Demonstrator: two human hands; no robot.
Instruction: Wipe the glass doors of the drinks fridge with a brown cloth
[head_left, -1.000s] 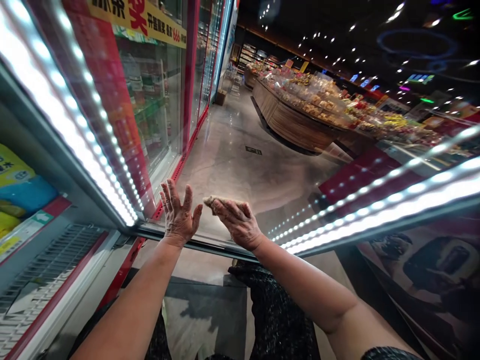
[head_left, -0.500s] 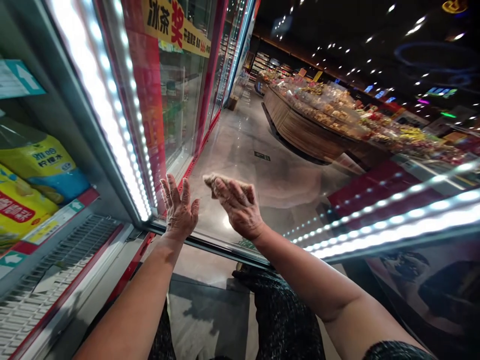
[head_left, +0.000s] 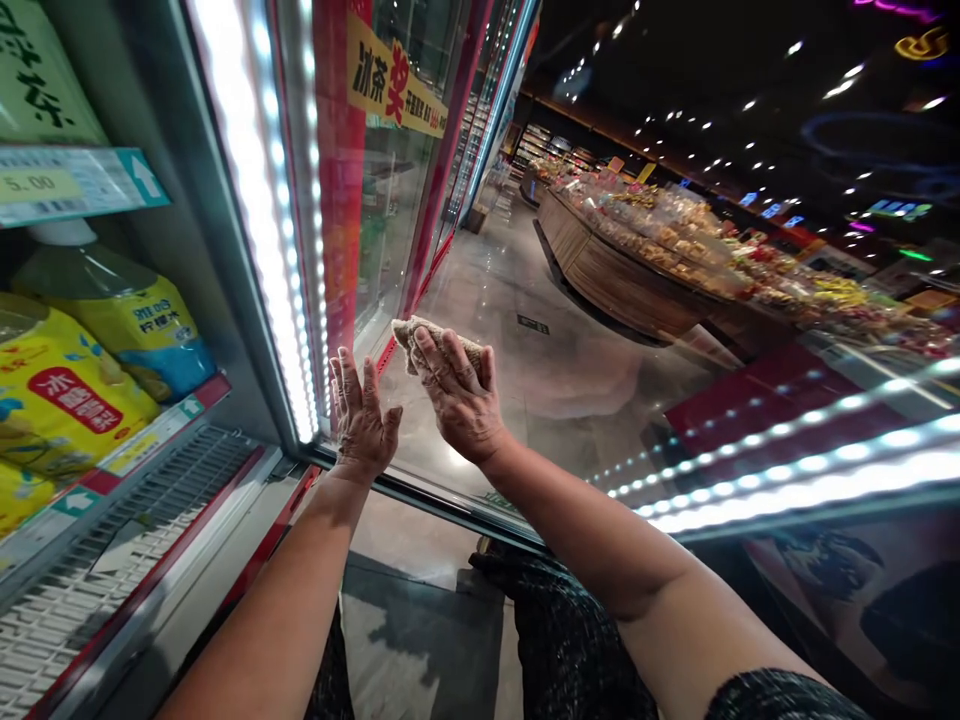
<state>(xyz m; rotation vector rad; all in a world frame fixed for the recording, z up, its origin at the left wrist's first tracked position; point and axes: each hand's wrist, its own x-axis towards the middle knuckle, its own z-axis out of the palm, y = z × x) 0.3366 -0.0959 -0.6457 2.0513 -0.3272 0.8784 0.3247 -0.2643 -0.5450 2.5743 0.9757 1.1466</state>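
R hand (head_left: 461, 405) w/ cloth (head_left: 411, 330) on glass door (head_left: 570, 400), L hand (head_left: 361, 418) flat.

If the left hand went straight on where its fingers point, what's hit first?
Left hand lies flat on the glass door, fingers up-left. Probably the door's LED-lit edge first, though depth is unclear.

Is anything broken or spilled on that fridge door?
No, nothing stands out. The glass door looks whole, with no cracks or spills showing. The right hand presses a cloth on it, the left hand lies flat beside it, and the bottles sit on their shelf.
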